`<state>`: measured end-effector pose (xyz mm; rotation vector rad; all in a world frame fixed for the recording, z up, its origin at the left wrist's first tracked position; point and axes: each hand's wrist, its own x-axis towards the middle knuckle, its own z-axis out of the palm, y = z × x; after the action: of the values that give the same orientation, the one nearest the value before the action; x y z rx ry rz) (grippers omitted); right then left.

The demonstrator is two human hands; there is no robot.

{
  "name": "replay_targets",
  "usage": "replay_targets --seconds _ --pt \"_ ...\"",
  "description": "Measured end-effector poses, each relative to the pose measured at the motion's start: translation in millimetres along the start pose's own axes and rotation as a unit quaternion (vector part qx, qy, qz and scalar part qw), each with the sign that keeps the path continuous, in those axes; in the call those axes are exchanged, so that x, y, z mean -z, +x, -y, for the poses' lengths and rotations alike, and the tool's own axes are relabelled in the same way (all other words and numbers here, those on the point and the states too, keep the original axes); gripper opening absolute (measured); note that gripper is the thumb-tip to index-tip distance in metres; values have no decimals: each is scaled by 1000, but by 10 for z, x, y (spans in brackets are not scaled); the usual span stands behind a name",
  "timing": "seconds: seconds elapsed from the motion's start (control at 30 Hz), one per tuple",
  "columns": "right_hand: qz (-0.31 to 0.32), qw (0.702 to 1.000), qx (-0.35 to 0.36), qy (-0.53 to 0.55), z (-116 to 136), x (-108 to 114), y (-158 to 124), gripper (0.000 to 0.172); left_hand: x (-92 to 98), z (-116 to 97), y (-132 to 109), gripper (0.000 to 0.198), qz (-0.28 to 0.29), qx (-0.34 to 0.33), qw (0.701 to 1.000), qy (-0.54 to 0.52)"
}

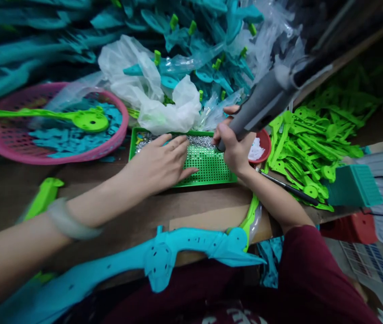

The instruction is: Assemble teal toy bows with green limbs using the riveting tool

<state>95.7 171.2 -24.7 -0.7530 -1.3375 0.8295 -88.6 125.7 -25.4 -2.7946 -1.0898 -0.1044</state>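
Observation:
My left hand (164, 157) lies palm down over a green perforated tray (208, 167), its fingers stretched toward the small silvery screws (196, 141) heaped along the far side. My right hand (235, 146) is wrapped round a grey electric screwdriver (262, 101), which slants up to the right above the tray's right end. In front of my body lies a long blue plastic part (191, 243) with several holes, resting along the table's near edge. Part of a green plastic piece (252, 211) shows beside its right end.
At the left a pink basket (122, 119) holds small blue pieces, with a long green part across it. A red bowl (264, 146) of white bits stands by my right hand. Green parts (316, 148) pile up at the right, blue parts (191, 40) behind. A black-handled tool (292, 188) lies nearby.

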Motion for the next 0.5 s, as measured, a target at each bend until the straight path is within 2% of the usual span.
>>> replay_targets --seconds 0.1,0.17,0.27,0.37,0.43,0.5 --pt "8 1000 -26 2 -107 -2 -17 54 -21 -55 63 56 -8 -36 999 7" --pt "14 999 -45 9 -149 -1 -30 56 15 -101 23 48 -1 -30 999 42" --pt "24 998 -56 27 -173 -5 -48 56 193 -294 -277 36 -32 -20 995 90" --pt "39 997 -51 48 -166 -14 -57 50 383 -774 -749 38 -129 -44 991 0" --pt "50 996 -53 49 -156 -19 -61 48 422 -1211 -1019 38 -141 -28 986 -81" --pt "58 996 -58 36 -156 -18 -68 49 373 -1626 -1174 39 -144 9 981 -126"
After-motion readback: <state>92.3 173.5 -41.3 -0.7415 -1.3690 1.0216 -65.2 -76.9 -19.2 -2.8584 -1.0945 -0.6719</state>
